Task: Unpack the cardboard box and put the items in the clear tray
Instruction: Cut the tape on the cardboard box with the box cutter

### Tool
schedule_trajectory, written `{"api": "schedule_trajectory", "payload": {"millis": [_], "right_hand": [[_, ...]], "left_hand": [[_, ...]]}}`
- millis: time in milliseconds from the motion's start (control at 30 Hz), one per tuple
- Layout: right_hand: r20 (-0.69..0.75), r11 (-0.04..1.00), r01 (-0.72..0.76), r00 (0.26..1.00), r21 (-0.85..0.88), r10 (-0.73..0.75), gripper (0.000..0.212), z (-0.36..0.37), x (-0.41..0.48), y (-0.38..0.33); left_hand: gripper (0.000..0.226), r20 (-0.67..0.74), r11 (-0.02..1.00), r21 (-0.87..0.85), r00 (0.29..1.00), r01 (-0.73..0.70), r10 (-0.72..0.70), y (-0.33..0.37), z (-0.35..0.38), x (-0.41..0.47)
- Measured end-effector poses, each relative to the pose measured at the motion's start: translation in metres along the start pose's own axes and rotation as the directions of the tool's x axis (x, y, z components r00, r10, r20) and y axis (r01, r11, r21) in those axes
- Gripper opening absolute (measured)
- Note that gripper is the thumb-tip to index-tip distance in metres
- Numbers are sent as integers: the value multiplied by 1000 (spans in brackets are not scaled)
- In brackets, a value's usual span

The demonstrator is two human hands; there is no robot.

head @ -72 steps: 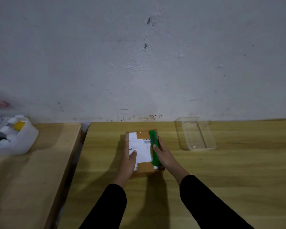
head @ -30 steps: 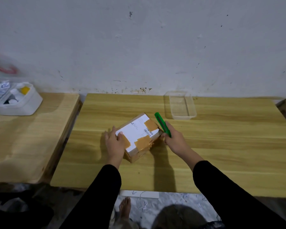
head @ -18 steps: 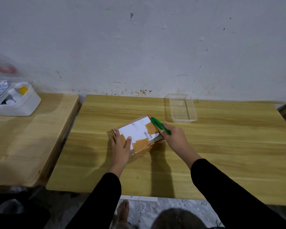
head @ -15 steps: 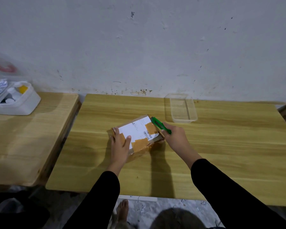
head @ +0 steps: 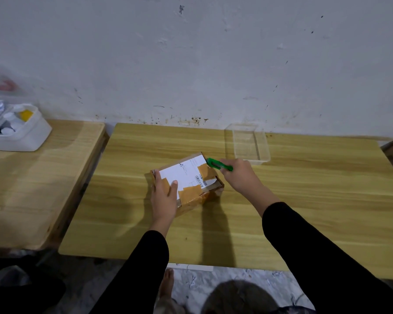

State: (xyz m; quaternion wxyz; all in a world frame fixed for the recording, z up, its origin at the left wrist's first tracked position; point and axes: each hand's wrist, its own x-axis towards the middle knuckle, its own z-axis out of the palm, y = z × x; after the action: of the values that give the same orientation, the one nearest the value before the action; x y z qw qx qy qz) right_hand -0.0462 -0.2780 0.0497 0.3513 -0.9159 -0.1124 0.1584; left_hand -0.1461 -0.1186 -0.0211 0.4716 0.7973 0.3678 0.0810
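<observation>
Beyond my right hand [head: 241, 177], against the wall, the clear tray [head: 247, 142] stands with nothing visible inside; only open tabletop lies between it and my knuckles. Far to the left of my left hand [head: 165, 197], on a separate side table [head: 39, 177], sits a white tub [head: 21, 132] holding small bottles, one with a yellow top; a blurred plastic bag [head: 0, 85] with red print rises behind it.

The cardboard box [head: 187, 183] lies between my two hands, turned at an angle to the table edge. Its top carries a white shipping label with a barcode, crossed by strips of brown tape, and the flaps are closed. My left hand presses flat on the near-left corner of the box, fingers spread over the tape. My right hand is closed in a fist around a green box cutter [head: 218, 164], whose tip meets the far right corner of the box top.

Both hands work over a light wooden table [head: 304, 200] with visible grain. My black sleeves [head: 304, 245] cast dark shadows toward me. Behind the table is a grey-white wall [head: 191, 64], scuffed and stained along its base. Below the near edge, a marbled floor [head: 191, 288] and a bare foot [head: 167, 284] show.
</observation>
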Motion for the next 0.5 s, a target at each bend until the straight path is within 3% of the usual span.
{"api": "schedule_trajectory", "payload": {"millis": [300, 500], "right_hand": [[55, 989, 42, 998, -141, -35, 30, -9, -37, 23], [-109, 997, 37, 993, -69, -45, 32, -14, -64, 37]], "left_hand": [[67, -37, 1000, -25, 999, 8, -9, 4, 2, -5], [66, -22, 997, -74, 1000, 12, -14, 6, 1, -15]]}}
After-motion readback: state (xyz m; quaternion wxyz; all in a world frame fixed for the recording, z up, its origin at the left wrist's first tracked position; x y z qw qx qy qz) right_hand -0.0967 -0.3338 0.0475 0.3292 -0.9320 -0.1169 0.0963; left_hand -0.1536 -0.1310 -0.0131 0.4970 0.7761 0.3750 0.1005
